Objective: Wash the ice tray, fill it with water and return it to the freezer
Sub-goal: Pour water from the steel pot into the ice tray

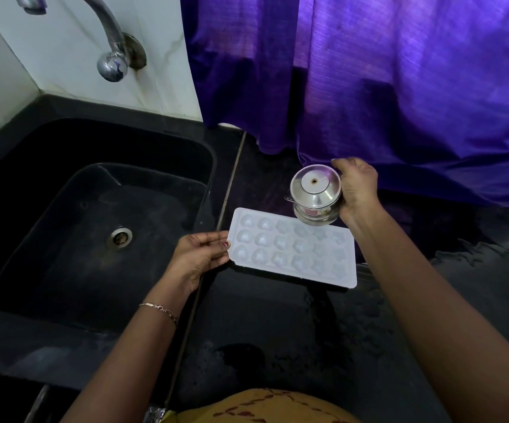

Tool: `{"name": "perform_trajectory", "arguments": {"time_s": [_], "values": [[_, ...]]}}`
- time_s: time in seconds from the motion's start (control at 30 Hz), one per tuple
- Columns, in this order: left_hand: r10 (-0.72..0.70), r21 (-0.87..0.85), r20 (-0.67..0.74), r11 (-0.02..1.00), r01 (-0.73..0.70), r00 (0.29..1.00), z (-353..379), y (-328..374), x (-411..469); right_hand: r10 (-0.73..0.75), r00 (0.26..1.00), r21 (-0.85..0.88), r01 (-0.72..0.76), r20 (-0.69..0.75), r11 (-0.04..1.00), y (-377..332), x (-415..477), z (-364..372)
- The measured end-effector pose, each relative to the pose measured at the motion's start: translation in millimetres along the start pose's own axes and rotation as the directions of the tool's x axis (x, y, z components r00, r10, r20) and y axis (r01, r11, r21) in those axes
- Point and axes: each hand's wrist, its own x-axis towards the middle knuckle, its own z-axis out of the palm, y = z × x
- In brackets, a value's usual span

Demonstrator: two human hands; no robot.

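A white ice tray (289, 248) with several rounded and shaped cavities lies flat on the black counter, just right of the sink. My left hand (199, 254) pinches its left short edge, thumb on top. My right hand (357, 187) grips a small steel pot (314, 193) and holds it tilted over the tray's far right corner, its base turned toward the camera. Whether water is running out of the pot cannot be seen.
The black sink (100, 215) with a steel drain (120, 238) lies to the left, under a chrome tap (112, 56) on the white wall. A purple curtain (384, 87) hangs behind the counter. The black counter (277, 346) looks wet near me.
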Motion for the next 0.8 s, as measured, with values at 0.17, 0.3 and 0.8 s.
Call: {"name": "perform_trajectory", "arguments": {"time_s": [0.17, 0.3, 0.8], "values": [[0.000, -0.003, -0.001, 1.000, 0.000, 1.000, 0, -1, 1, -0.039, 0.999, -0.061, 0.041, 0.024, 0.997, 0, -1, 8], [-0.007, 0.011, -0.002, 1.000, 0.007, 1.000, -2, -1, 3, -0.066, 0.997, -0.076, 0.070, 0.043, 0.995, -1, -2, 11], [-0.005, 0.002, -0.007, 1.000, 0.005, 1.000, 1, 1, 0, -0.083, 0.996, -0.100, 0.086, 0.038, 0.991, -6, -2, 13]]}}
